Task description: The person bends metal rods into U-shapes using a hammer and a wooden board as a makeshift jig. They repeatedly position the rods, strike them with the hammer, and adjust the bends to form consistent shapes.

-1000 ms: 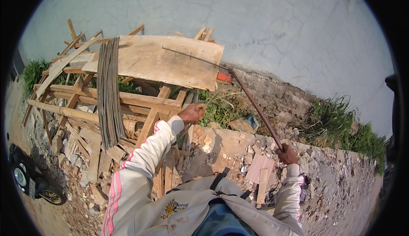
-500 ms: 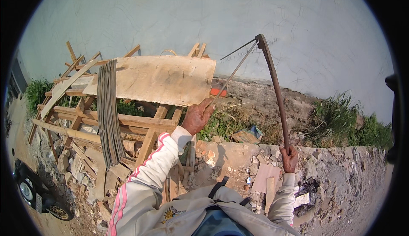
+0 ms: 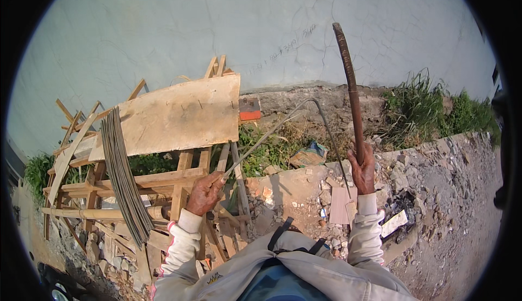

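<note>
My left hand (image 3: 205,193) is closed around one end of a thin bent steel rod (image 3: 263,137). From that grip the rod slants up to the right, curves over, and drops toward the rubble near my right hand. My right hand (image 3: 362,169) grips the lower end of a long rusty brown metal bar (image 3: 349,78), which stands nearly upright in front of the wall. The bar and the bend in the rod are apart. Left of my left hand, a bundle of long grey rods (image 3: 120,165) hangs over a wooden frame.
The wooden frame (image 3: 147,180) carries a plywood sheet (image 3: 179,113) with several nails or pins standing up. A pale cracked wall (image 3: 261,24) rises behind. Weeds (image 3: 416,113) grow along its foot. Broken rubble (image 3: 435,192) covers the ground; part of a motorbike (image 3: 60,287) shows at lower left.
The rod has come away from the bar's upper end. My left hand has moved left and down with the rod; my right hand has raised the bar, which now stands straighter.
</note>
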`<state>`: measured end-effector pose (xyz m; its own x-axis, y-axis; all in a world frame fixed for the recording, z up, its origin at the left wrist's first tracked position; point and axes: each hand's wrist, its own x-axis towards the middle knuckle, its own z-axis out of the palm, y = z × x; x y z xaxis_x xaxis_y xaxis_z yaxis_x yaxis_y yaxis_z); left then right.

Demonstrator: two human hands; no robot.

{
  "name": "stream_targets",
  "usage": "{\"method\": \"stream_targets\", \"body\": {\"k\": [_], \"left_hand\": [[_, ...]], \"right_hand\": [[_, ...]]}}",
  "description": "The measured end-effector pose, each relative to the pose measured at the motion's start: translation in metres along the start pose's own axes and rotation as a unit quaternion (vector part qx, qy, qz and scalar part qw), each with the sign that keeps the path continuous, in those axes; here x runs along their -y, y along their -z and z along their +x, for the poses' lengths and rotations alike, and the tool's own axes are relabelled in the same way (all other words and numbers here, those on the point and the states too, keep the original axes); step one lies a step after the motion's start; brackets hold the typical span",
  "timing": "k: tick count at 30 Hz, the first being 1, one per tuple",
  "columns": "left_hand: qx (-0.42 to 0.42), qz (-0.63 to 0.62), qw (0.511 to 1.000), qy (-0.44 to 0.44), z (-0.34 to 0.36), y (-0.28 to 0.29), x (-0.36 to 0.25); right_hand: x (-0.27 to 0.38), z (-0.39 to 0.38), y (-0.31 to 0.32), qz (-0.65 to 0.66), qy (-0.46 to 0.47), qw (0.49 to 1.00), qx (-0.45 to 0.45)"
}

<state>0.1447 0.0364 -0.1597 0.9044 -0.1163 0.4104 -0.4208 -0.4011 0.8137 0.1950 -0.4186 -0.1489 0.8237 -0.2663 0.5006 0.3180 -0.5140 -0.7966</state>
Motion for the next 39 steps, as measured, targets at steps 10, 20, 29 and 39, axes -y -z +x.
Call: {"method": "stream_targets", "body": {"k": [10, 20, 29, 39], "left_hand": [[-0.091, 0.047, 0.984, 0.147, -0.043, 0.006, 0.008], [-0.216, 0.278, 0.914, 0.2, 0.031, -0.052, 0.018], [-0.231, 0.324, 0.869, 0.293, 0.077, -0.104, 0.0], [-0.242, 0.299, 0.857, 0.343, 0.089, -0.119, -0.019]], "right_hand": [[-0.031, 0.048, -0.107, 0.212, -0.138, 0.94, 0.23], [-0.034, 0.213, -0.218, -0.047, 0.013, 0.932, 0.359], [-0.086, 0.275, -0.268, 0.001, -0.073, 0.861, 0.504], [-0.096, 0.283, -0.272, 0.037, -0.102, 0.831, 0.546]]}}
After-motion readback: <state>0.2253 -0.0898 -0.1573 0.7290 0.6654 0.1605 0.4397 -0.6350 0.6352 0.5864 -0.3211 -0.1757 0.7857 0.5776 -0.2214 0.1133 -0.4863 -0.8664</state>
